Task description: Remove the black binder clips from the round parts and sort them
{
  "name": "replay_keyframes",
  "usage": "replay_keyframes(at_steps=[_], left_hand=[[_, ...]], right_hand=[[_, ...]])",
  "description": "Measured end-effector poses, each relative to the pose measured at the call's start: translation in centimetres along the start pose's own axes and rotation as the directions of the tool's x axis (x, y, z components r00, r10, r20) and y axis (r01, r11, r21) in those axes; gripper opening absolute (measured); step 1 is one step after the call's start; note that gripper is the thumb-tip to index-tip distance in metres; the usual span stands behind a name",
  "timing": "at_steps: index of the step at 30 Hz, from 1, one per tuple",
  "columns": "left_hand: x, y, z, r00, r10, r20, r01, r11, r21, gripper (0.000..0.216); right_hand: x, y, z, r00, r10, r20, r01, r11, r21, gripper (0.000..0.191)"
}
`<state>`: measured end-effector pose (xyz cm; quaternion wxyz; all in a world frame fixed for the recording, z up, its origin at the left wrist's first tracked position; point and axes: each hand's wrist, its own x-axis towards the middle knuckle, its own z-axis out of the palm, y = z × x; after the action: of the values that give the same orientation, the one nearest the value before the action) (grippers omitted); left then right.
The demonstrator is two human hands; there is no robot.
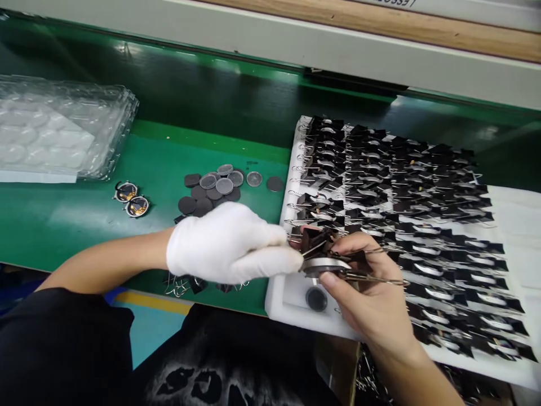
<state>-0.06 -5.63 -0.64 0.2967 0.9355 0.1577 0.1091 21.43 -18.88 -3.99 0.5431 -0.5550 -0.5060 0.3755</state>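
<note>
My left hand, in a white glove, is closed at the left end of a round silver-rimmed watch case. Its fingertips pinch the wire handle of a black binder clip. From the right, my bare right hand grips the same watch case, thumb below and fingers above, with more clip handles sticking out past the fingers. Both hands are over the near left corner of a white foam tray. A dark disc lies in the tray just below the watch case.
Rows of clipped watch cases cover the foam tray. Black and clear discs lie on the green bench, with two open watch cases to their left. Clear plastic trays are stacked far left. Loose binder clips lie by the front edge.
</note>
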Motion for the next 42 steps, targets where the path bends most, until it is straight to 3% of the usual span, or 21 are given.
replay_keyframes(at_steps=[3,5,12,17,21,24,27,31,35,40,42], left_hand=[[0.0,-0.7,0.1,0.989,-0.125,-0.084,0.133,0.985,0.106,0.062],[0.3,-0.7,0.5,0.985,-0.16,-0.07,0.166,0.982,0.091,0.068],[0.8,0.3,1.8,0.976,-0.196,-0.095,0.181,0.972,-0.148,0.051],[0.6,-0.1,1.1,0.972,-0.232,-0.045,0.222,0.961,-0.167,0.043],[0.6,-0.3,0.7,0.98,-0.199,0.021,0.199,0.954,-0.224,0.037],[0.9,-1.1,-0.2,0.975,-0.221,0.008,0.221,0.967,-0.127,0.034],[1.1,-2.9,-2.3,0.95,-0.311,-0.001,0.311,0.95,0.038,0.044],[0.7,-7.2,-6.8,0.833,-0.548,-0.076,0.552,0.831,0.069,0.051],[-0.4,-13.0,-10.6,0.678,-0.73,0.087,0.733,0.681,-0.004,0.057],[-2.2,-18.9,-13.0,0.43,-0.805,0.41,0.885,0.466,-0.013,0.065],[-2.7,-19.8,-13.8,0.393,-0.833,0.389,0.886,0.457,0.083,0.07]], right_hand=[[0.0,-0.1,0.0,1.0,-0.004,0.027,0.003,0.999,0.035,0.023],[0.0,-0.2,0.0,0.999,-0.011,0.044,0.01,1.0,0.011,0.022],[-0.2,0.1,0.2,0.997,0.026,0.076,-0.031,0.997,0.064,0.025],[0.5,0.2,0.3,0.98,0.165,-0.106,-0.128,0.947,0.294,0.031],[1.1,0.1,0.4,0.952,0.233,-0.198,-0.176,0.947,0.27,0.031],[1.4,0.1,0.2,0.957,0.224,-0.186,-0.169,0.946,0.276,0.029],[1.3,0.0,-0.3,0.957,0.253,-0.143,-0.2,0.93,0.308,0.039],[1.7,-1.5,-1.6,0.952,0.302,-0.047,-0.27,0.903,0.335,0.032],[5.1,-4.1,-1.8,0.946,0.323,0.04,-0.325,0.933,0.152,0.034],[13.9,-4.9,3.0,0.928,0.319,0.19,-0.311,0.948,-0.074,0.043],[17.6,-4.0,6.0,0.918,0.346,0.193,-0.322,0.935,-0.148,0.026]])
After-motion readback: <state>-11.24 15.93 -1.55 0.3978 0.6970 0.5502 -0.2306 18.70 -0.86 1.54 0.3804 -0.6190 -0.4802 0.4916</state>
